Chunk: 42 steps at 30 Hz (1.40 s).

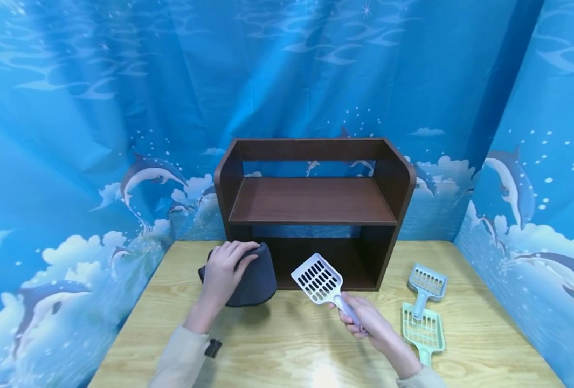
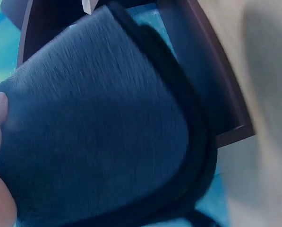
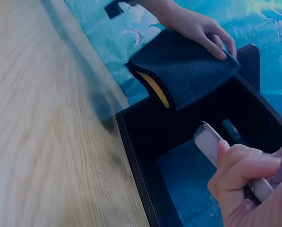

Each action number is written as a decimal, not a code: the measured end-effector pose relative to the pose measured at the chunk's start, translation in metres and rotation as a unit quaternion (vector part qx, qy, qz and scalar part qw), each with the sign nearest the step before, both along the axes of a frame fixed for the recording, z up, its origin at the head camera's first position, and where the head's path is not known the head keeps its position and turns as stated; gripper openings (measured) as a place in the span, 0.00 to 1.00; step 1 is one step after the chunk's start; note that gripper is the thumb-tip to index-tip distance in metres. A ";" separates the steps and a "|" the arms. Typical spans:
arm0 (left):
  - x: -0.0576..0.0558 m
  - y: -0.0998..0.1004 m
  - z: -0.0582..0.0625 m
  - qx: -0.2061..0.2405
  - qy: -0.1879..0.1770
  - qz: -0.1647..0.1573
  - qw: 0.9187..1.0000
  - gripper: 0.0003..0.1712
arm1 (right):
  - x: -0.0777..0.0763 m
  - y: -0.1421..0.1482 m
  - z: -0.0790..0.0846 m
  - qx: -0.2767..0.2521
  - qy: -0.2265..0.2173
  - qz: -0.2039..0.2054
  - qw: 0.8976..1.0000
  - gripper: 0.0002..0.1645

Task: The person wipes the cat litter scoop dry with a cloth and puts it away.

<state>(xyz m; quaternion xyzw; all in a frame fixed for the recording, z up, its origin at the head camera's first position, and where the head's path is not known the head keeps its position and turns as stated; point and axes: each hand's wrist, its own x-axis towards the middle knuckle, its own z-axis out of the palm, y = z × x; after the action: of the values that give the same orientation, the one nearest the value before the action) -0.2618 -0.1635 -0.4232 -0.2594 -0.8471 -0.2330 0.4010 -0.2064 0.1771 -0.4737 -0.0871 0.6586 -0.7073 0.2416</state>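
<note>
left grip [image 1: 225, 266] | pinching, knuckles upward | right grip [image 1: 364, 317] | curled round, pointing forward-left

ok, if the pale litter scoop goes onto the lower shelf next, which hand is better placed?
Right, I'd say. The right hand grips the pale litter scoop, which shows in front of the lower shelf in the head view. The left hand is taken up gripping the dark mat.

Honestly, I can't read a single word, label, brand, number or sign in any of the three views here, not in the head one and not in either of the wrist ones.
</note>
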 end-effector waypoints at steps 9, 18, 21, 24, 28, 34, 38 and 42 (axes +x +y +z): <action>-0.004 0.050 0.023 -0.122 0.083 -0.020 0.989 0.13 | 0.004 -0.024 0.004 0.015 0.018 0.006 1.000 0.25; -0.001 0.100 -0.009 -0.154 0.060 -0.093 0.982 0.13 | 0.005 -0.036 0.010 0.023 0.030 -0.021 0.999 0.23; 0.001 0.105 -0.019 -0.155 0.032 -0.097 0.983 0.13 | 0.005 -0.036 0.010 0.038 0.036 -0.043 0.998 0.23; 0.003 0.107 -0.025 -0.163 0.022 -0.101 0.981 0.12 | 0.006 -0.036 0.010 0.052 0.036 -0.060 0.996 0.24; 0.001 0.109 -0.027 -0.186 0.038 -0.091 0.978 0.11 | 0.006 -0.039 0.009 0.059 0.036 -0.066 0.995 0.24; -0.006 0.107 -0.024 -0.175 0.045 -0.034 0.983 0.13 | 0.008 -0.043 0.010 0.063 0.037 -0.070 0.995 0.24; -0.008 0.107 -0.020 -0.158 0.035 -0.015 0.987 0.10 | 0.009 -0.044 0.011 0.066 0.040 -0.075 0.994 0.25; -0.005 0.110 -0.017 -0.164 0.015 -0.040 0.985 0.08 | 0.008 -0.044 0.012 0.072 0.045 -0.082 0.993 0.26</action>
<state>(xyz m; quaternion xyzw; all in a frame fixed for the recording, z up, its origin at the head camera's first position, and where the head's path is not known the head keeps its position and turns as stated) -0.2671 -0.0533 -0.4406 -0.3587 -0.8567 -0.1024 0.3562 -0.1981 0.1328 -0.4614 -0.0467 0.7228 -0.6709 0.1589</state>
